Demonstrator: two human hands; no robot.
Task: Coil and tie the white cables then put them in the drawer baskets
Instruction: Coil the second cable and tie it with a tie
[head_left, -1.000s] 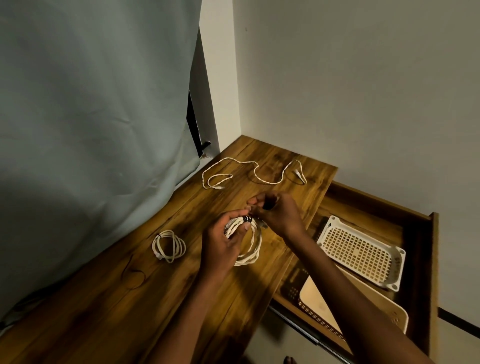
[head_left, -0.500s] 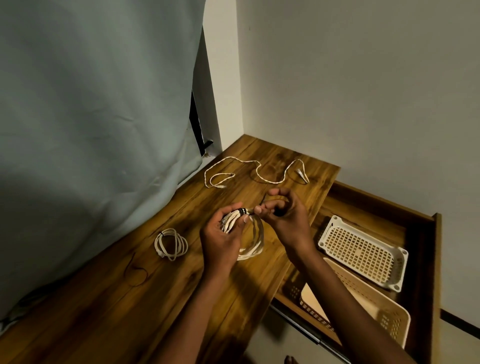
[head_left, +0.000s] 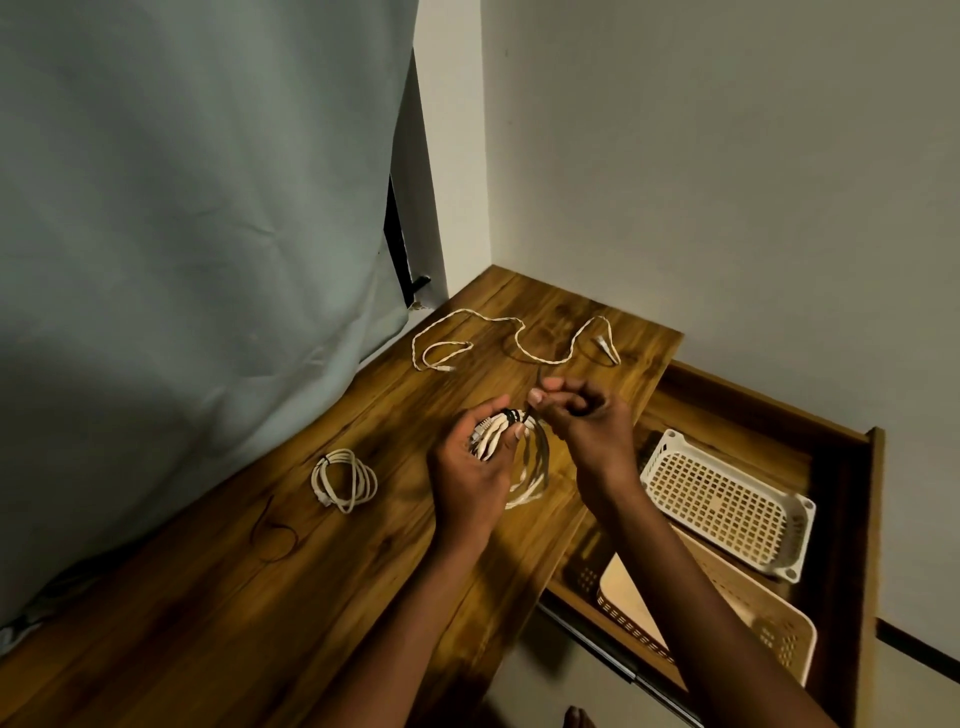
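Baskets sit in the open drawer (head_left: 852, 525): a tan one (head_left: 748, 608) nearest, a white one (head_left: 727, 504) beyond, neither visibly holding a cable. Over the worktop (head_left: 260, 597), the left hand (head_left: 467, 467) grips a coiled white cable (head_left: 524, 467) while the right hand (head_left: 582, 421) pinches its black tie (head_left: 511, 415). A loose cable (head_left: 514, 340) lies farthest.

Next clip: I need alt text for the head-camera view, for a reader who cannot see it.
Over a wooden table, the left hand grips a coiled white cable while the right hand pinches a thin black tie wrapped around it. Another coiled white cable with a tie and a loose white cable lie nearby; two cream plastic baskets sit in the open drawer.
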